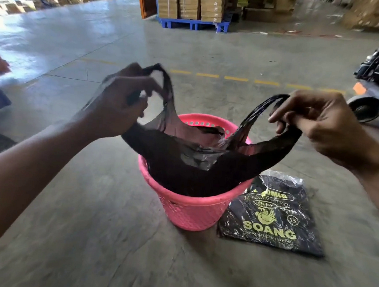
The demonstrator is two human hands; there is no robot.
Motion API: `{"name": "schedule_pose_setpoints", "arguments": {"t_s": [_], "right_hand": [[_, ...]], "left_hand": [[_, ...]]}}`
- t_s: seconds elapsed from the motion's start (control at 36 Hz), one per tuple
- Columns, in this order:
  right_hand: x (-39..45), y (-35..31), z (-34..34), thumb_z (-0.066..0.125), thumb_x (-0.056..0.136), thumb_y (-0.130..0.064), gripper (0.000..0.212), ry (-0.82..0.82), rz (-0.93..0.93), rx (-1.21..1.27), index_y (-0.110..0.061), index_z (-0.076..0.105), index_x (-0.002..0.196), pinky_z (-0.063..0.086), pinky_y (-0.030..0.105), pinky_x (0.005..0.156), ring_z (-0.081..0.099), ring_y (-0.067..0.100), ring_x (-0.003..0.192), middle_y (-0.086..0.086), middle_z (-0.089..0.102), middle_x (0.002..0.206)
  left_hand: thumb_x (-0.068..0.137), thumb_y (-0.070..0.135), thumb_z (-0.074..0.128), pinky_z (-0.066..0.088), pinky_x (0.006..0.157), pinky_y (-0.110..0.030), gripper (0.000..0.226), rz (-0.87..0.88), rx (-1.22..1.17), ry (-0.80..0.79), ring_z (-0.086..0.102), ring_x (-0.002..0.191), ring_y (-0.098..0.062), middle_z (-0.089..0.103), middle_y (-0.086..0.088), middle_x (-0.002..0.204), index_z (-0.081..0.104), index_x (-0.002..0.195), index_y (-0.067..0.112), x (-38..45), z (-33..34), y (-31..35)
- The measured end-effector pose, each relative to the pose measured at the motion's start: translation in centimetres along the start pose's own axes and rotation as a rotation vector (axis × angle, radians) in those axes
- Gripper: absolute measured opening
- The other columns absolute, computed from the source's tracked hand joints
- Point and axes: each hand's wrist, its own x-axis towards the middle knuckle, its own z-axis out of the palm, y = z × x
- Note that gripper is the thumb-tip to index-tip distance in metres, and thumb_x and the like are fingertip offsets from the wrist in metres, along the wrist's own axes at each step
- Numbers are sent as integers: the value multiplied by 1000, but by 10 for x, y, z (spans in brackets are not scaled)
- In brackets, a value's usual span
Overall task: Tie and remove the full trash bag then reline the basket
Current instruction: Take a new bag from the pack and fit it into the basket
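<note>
A grey concrete floor carries a pink plastic basket in the middle. Just to its right lies a flat black pack of bags. Far off, a blue pallet bears stacked cartons.

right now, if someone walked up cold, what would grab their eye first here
The bright pink basket at centre on the grey concrete floor, with a black trash bag in it. Above it, the left hand and right hand each hold one of the bag's handles up and apart, not yet tied. Just right of the basket lies a flat black pack of bags with yellow print.
</note>
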Motion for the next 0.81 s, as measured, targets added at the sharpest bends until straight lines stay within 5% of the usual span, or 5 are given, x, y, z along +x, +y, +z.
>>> {"name": "schedule_pose_setpoints", "arguments": {"t_s": [0.08,0.22,0.44,0.56,0.81], "right_hand": [[-11,15,-2,68,86,2,30,58,38,-265,-25,78,93,55,34,67,68,24,64,3,75,75],[-43,37,2,87,71,-19,41,-1,183,-561,-27,73,109,43,1,65,67,6,78,-13,73,83],[-101,93,28,84,60,-53,74,-137,308,-759,-30,41,116,47,35,60,72,31,70,-2,70,79],[-109,114,33,77,56,-67,79,-208,322,-699,-30,38,115,52,37,55,65,14,60,-7,70,79],[-80,134,43,84,72,-17,50,-229,289,-504,-26,53,109,48,17,61,67,5,66,-7,72,83]], "left_hand": [[78,5,70,49,76,-35,31,-100,218,-11,57,76,-19,50,-2,88,81,95,30,-20,-5,-11],[71,29,89,40,85,-30,68,-292,323,-162,54,85,-17,49,2,107,66,135,30,-69,-2,-27],[48,57,95,51,77,-34,132,-494,257,-258,66,74,1,45,9,122,24,158,35,-153,29,-57],[66,37,93,58,72,-37,97,-506,-11,-213,71,71,-5,63,9,113,36,144,47,-178,40,-74],[97,26,57,55,61,-19,40,19,-22,-93,67,82,-7,50,8,117,57,137,26,-174,35,-68]]}}
